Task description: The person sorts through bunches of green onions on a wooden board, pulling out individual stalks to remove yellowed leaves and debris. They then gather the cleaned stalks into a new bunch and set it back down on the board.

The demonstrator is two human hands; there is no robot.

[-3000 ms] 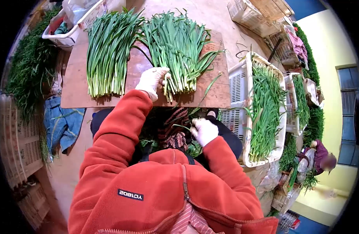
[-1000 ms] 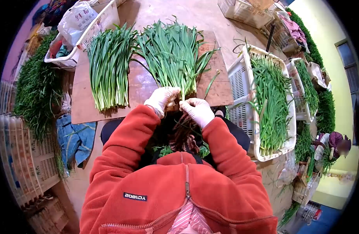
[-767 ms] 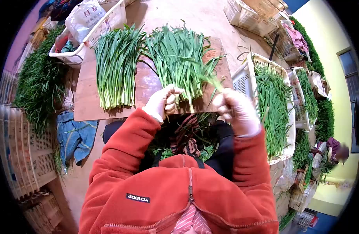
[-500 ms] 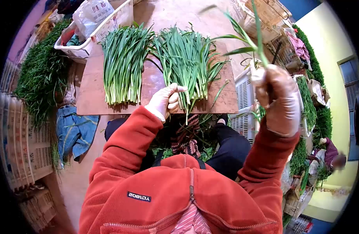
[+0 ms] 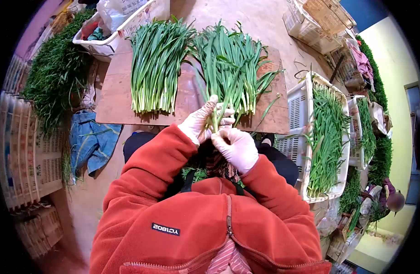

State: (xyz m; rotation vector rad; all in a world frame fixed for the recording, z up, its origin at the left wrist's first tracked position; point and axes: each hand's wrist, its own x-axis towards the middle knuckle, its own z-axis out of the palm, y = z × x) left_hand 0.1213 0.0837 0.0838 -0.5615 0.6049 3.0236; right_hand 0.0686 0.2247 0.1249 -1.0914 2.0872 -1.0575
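Both hands wear pale gloves and meet at the near edge of the wooden board (image 5: 116, 107). My left hand (image 5: 203, 119) is closed on some green stalks (image 5: 214, 116) with their leaves pointing away from me. Beside it, my right hand (image 5: 235, 145) pinches the lower ends of those same stalks. Just beyond my hands lies a loose bundle of leafy greens (image 5: 233, 68). Another bundle (image 5: 157, 68), with its pale ends lined up, lies on the left of the board.
At the right stands a white crate (image 5: 341, 169) of greens, with more crates behind it. A basket (image 5: 110, 45) holding bags is at the upper left, above a blue cloth (image 5: 93, 141). A heap of greens (image 5: 55, 73) lies at left. Another person (image 5: 387, 194) is at far right.
My right hand has come down from the upper right to my left hand, bringing stalks with it. The view has shifted slightly, and the crate of greens at right is now uncovered.
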